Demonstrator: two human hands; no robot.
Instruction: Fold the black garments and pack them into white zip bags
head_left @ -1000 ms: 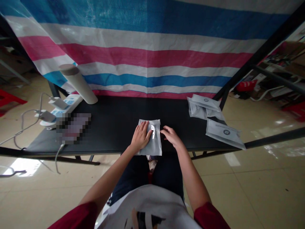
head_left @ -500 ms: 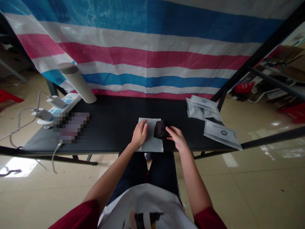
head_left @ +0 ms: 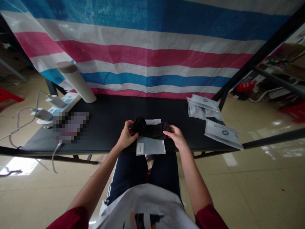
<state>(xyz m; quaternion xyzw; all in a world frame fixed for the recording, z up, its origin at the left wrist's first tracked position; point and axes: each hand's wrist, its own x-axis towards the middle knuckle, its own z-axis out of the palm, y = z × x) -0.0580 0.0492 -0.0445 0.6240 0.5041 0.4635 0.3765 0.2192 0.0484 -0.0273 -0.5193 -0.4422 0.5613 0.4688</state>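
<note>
At the far left of the black bench (head_left: 107, 124) we see a white power strip (head_left: 68, 102) with plugs in it, and just behind it a leaning cardboard tube (head_left: 77, 84); neither shows print we can read. Near the bench's front edge, the left hand (head_left: 125, 138) has its grip closed on the left end of a black cloth (head_left: 152, 129) - thumb and fingers pinching the bunched fabric. The cloth stretches across between both hands, lifted just above a flat grey pouch (head_left: 152, 146) lying on the bench beneath it. That pouch carries a small white label (head_left: 140, 148) in its near left corner, the writing too small for us to make out. The right hand (head_left: 176, 137) has its grip closed on the cloth's right end. Farther right lie more grey pouches (head_left: 224, 132) - each with a round dark logo and a line of print we cannot read.
</note>
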